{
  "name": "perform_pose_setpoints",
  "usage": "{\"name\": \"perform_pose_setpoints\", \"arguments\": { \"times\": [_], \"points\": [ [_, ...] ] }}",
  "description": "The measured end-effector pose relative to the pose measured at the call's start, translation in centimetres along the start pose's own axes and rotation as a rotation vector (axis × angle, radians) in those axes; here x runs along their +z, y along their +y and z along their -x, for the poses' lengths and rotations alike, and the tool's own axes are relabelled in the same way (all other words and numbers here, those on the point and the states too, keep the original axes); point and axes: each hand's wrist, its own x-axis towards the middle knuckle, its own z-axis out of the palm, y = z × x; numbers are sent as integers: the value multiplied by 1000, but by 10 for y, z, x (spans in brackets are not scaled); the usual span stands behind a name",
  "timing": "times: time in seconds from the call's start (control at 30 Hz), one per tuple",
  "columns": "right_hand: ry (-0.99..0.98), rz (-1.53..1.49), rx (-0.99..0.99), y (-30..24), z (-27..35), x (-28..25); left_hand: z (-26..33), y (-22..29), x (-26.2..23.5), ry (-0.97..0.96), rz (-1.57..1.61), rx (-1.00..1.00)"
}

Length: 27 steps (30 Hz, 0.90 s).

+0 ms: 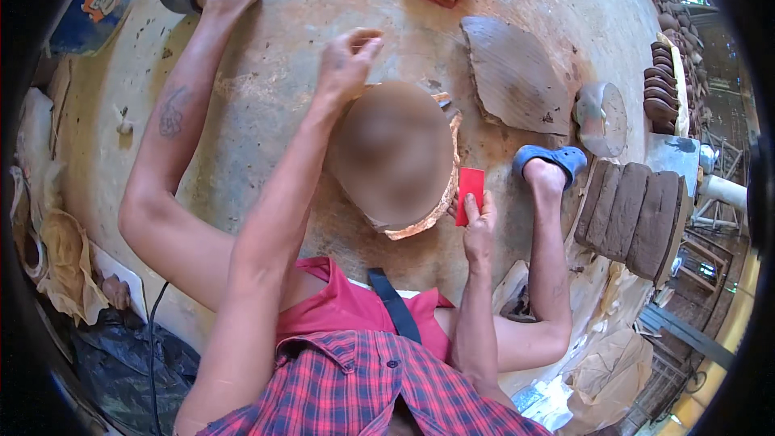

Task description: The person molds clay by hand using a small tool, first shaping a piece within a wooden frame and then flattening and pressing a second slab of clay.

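Floor [278,56]: bare and stained; carries the things below.
Round form [393,153]: brown, surface blurred; mid-floor, between the person's legs, well in from the floor's edges.
Support [416,231]: irregular, orange-and-white rim, showing beneath the form along its right and near sides.
Left hand [347,62]: above the form's far left part, fingers curled; whether it grasps anything cannot be told.
Right hand [480,232]: grasping a red card [470,194] between thumb and fingers, just beside the form's right side.
Clay slab [517,77]: flat, grey-brown, toward the floor's far right corner.
Clay blocks [634,214]: side by side, near the right edge.
Bucket [77,12]: blue, at the far left corner.
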Motion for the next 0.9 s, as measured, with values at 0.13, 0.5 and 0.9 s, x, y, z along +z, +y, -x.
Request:
{"name": "perform_pose_setpoints", "arguments": {
  "times": [0.13, 0.5, 0.9],
  "points": [
    [234, 436, -147, -53, 5, -1, 77, 19, -41, 485, -44, -184],
    [-115, 613, -82, -89, -46, 62, 223, 11, 39, -91, -248, -196],
    [-173, 624, -52, -73, -58, 58, 212, 1, 46, -110, -308, -158]
  ]
}}
